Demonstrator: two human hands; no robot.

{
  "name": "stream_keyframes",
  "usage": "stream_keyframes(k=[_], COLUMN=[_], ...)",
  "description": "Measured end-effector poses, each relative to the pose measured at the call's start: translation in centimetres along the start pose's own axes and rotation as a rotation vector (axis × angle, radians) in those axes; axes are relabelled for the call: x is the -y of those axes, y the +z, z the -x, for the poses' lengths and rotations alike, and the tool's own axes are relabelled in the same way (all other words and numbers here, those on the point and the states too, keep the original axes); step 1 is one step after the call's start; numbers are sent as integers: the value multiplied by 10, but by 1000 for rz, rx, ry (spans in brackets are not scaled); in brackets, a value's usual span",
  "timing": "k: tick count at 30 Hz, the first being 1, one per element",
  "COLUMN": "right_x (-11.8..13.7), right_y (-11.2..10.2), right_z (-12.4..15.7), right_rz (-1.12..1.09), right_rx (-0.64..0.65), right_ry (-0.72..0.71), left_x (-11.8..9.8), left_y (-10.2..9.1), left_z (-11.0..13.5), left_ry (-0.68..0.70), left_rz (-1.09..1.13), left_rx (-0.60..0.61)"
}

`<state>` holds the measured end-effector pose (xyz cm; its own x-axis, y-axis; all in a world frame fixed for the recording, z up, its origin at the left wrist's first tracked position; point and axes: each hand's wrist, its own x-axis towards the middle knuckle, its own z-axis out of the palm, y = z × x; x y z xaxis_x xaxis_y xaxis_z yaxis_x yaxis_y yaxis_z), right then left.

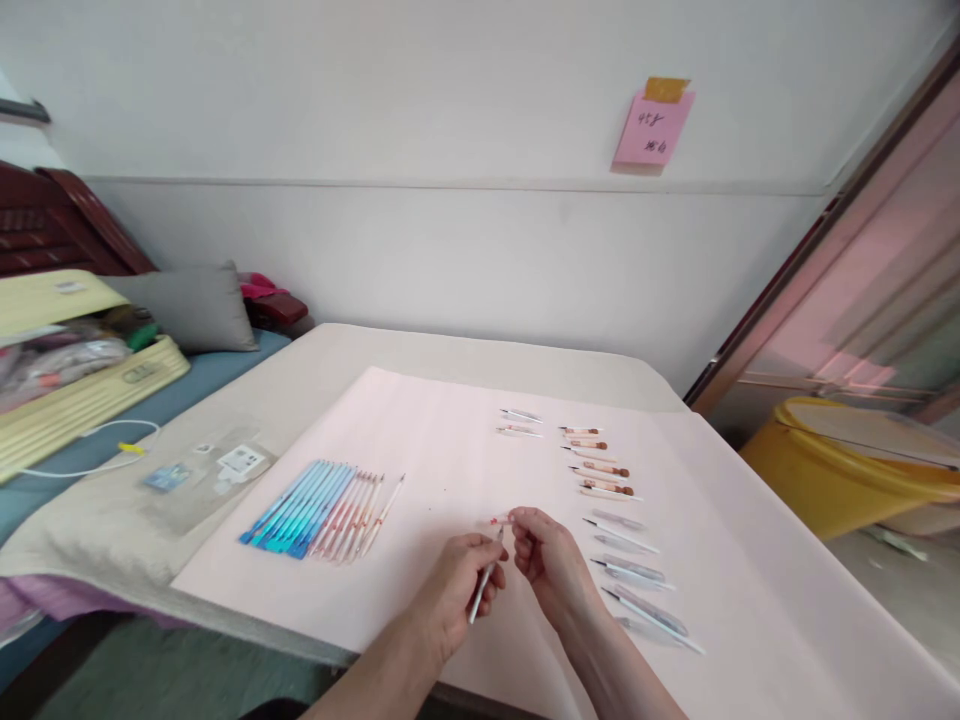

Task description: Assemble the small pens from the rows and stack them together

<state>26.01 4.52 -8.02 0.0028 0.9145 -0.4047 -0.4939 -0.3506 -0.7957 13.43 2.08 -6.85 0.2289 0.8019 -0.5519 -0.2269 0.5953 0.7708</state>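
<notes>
Near the front edge of the covered table, my left hand (459,575) is closed around a slim white pen piece (480,592), its thin tip pointing up and away. Close beside it, my right hand (546,545) pinches a small pale piece with red marks (495,520), perhaps a pen part; its exact kind is unclear. To the left lie several blue pens (300,508) in a row, with white and reddish pens (360,515) alongside. Dark-tipped white refills and separate pen parts are spread at right, including brown-topped barrels (609,488) and greyish barrels (634,572).
A clear plastic bag (221,480) with labels lies on the cloth at left. Further left are a yellow case (142,370) and a grey pillow (187,305). A yellow bin (799,470) stands right of the table. A pink note (654,128) is taped to the wall.
</notes>
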Motion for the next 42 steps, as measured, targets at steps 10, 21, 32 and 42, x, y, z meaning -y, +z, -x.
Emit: stream_keyframes(k=[10, 21, 32, 42], right_x=[5, 3, 4, 4], right_y=[3, 0, 2, 3], right_z=[3, 1, 5, 4], right_rz=[-52, 33, 26, 28], right_rx=[84, 0, 128, 83], right_ry=[-18, 18, -6, -1], left_x=[-3, -2, -2, -3], left_y=[-2, -2, -3, -2], left_z=[0, 0, 0, -1], left_ry=[-2, 0, 11, 4], left_rz=[14, 2, 17, 13], left_rx=[-6, -15, 0, -2])
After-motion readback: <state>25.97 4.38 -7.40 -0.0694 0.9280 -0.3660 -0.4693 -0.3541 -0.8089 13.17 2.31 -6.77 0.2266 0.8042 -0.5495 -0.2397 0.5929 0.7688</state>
